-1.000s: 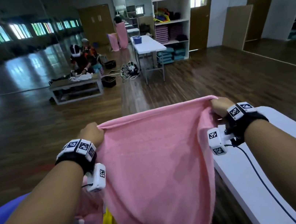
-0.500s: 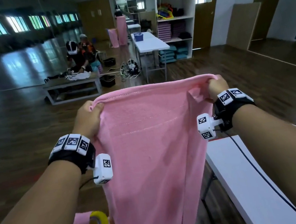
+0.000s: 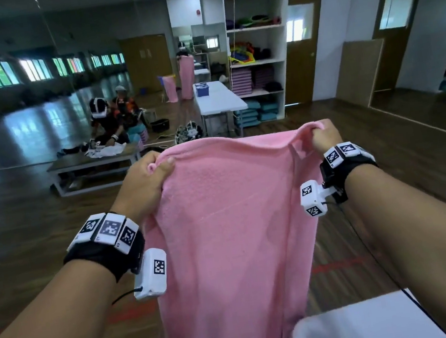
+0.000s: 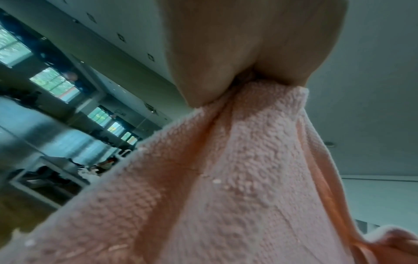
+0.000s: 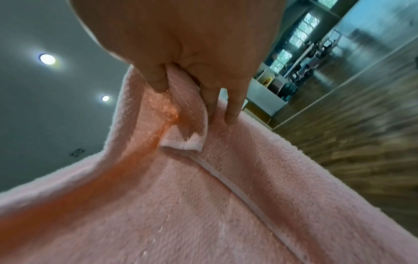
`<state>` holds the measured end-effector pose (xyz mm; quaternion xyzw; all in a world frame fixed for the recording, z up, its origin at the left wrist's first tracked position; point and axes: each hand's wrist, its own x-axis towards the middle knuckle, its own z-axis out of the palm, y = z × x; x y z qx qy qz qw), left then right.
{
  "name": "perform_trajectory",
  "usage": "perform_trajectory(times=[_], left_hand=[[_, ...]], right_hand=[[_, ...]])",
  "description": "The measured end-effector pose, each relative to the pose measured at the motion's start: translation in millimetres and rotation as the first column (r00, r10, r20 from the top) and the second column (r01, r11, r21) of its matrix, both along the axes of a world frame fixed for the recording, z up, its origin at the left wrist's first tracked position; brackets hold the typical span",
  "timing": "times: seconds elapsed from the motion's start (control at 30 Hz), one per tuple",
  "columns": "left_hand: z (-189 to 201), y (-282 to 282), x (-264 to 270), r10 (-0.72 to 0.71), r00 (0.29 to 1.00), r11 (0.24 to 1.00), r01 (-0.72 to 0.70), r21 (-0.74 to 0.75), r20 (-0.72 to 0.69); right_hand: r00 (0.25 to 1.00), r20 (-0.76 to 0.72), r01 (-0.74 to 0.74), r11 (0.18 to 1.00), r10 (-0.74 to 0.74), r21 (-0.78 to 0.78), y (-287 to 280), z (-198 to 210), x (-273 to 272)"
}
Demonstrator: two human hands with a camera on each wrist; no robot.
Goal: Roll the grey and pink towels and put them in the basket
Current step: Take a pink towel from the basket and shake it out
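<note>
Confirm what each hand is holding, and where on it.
Both grip the pink towel at its top edge: left hand at the upper left corner, right hand at the upper right corner; the rest hangs down.

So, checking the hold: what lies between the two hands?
Only the pink towel's top edge, stretched from left hand to right hand, in the head view.

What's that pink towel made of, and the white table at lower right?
Pink towel: looks like terry cloth, soft and matte, with a looped pile and a flat woven hem band in the wrist views. White table: smooth, slightly glossy top, probably plastic or laminate; cannot tell which.
</note>
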<state>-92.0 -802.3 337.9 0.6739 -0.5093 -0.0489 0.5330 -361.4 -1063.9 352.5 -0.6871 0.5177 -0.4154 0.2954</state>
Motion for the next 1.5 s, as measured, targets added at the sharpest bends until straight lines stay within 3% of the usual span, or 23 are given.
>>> perform_trajectory(times=[0.13, 0.23, 0.37, 0.6, 0.7, 0.83, 0.93, 1.07, 1.2, 1.33, 1.5], left_hand=[[27.6, -59.6, -39.1, -0.242, 0.964, 0.969, 0.246, 0.027, -0.109], [47.1, -85.0, -76.4, -0.461, 0.856, 0.872, 0.486, 0.061, -0.234], [54.5, -96.2, -124.8, -0.643, 0.597, 0.660, 0.749, 0.047, -0.480], [30.1, -62.3, -195.0, -0.778, 0.323, 0.229, 0.944, 0.235, -0.539], [3.6, -31.7, -227.5, -0.786, 0.227, 0.072, 0.957, 0.279, -0.575], [-34.1, 11.9, -279.0, -0.847, 0.123, -0.054, 0.948, 0.315, -0.518], [-62.2, 42.3, -324.6, -0.927, 0.076, -0.085, 0.911, 0.403, -0.367], [-101.9, 87.9, -393.8, -0.936, -0.026, -0.201, 0.857, 0.475, -0.351], [-134.4, 142.7, -468.1, -0.937, -0.162, -0.325, 0.731, 0.600, -0.310], [-169.2, 200.6, -541.0, -0.895, -0.278, -0.446, 0.559, 0.699, -0.348], [-213.8, 276.7, -641.3, -0.855, -0.404, -0.483, 0.393, 0.782, -0.325]], right_hand=[[0.999, 0.042, 0.026, 1.000, -0.027, 0.013, -45.3, 21.7, -37.1], [0.985, 0.112, 0.125, 0.990, -0.131, 0.060, -69.7, 35.7, -74.1], [0.936, 0.137, 0.314, 0.945, -0.325, 0.094, -75.5, 41.4, -133.4], [0.800, 0.009, 0.599, 0.799, -0.600, -0.049, 4.0, 10.4, -248.8], [0.751, -0.107, 0.639, 0.757, -0.652, -0.135, 64.0, -16.5, -300.3], [0.618, -0.329, 0.696, 0.691, -0.714, -0.194, 163.9, -58.3, -369.3], [0.526, -0.590, 0.692, 0.712, -0.612, -0.121, 246.0, -90.2, -415.4], [0.397, -0.807, 0.733, 0.681, -0.438, -0.009, 348.0, -134.2, -462.2], [0.269, -0.893, 0.809, 0.588, -0.362, 0.006, 432.5, -171.4, -514.5], [0.247, -0.909, 0.855, 0.516, -0.336, 0.042, 494.3, -198.5, -577.0], [0.220, -0.915, 0.894, 0.446, -0.337, 0.051, 567.0, -223.3, -659.1]])
